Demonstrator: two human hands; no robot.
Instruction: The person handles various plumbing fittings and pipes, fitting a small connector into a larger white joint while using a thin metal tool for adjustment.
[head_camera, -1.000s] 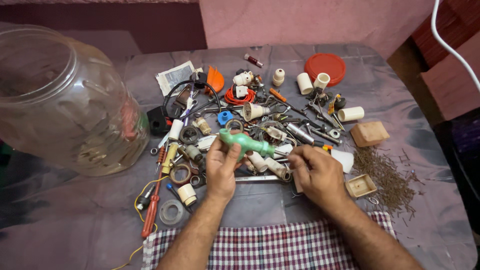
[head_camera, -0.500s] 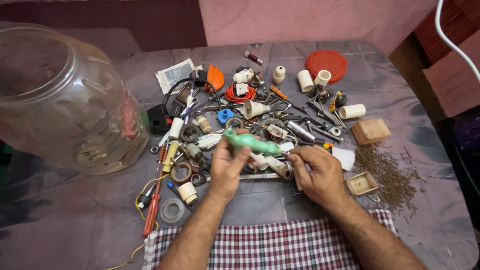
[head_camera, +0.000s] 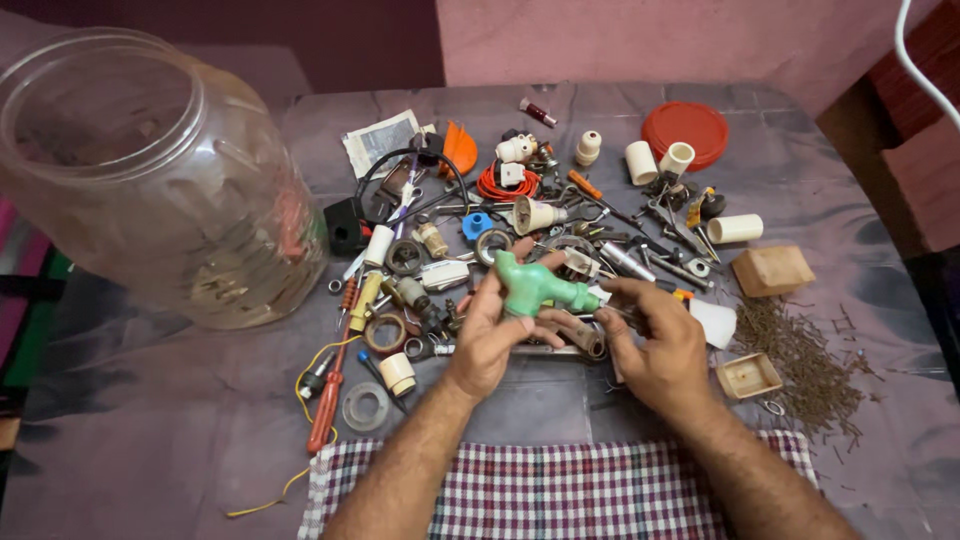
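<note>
Head view: left hand grip holds green tap; right hand touches its end.

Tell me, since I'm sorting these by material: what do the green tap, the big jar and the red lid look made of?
The green tap, in the left hand, looks like moulded plastic: even matte colour, soft edges. The big jar is clear with faint ridges and glare, probably plastic, possibly glass. The red lid looks like smooth plastic.

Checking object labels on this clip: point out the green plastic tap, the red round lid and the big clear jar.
green plastic tap (head_camera: 530, 285), head view, its body.
red round lid (head_camera: 700, 122), head view, top face.
big clear jar (head_camera: 190, 210), head view, side wall.
</note>
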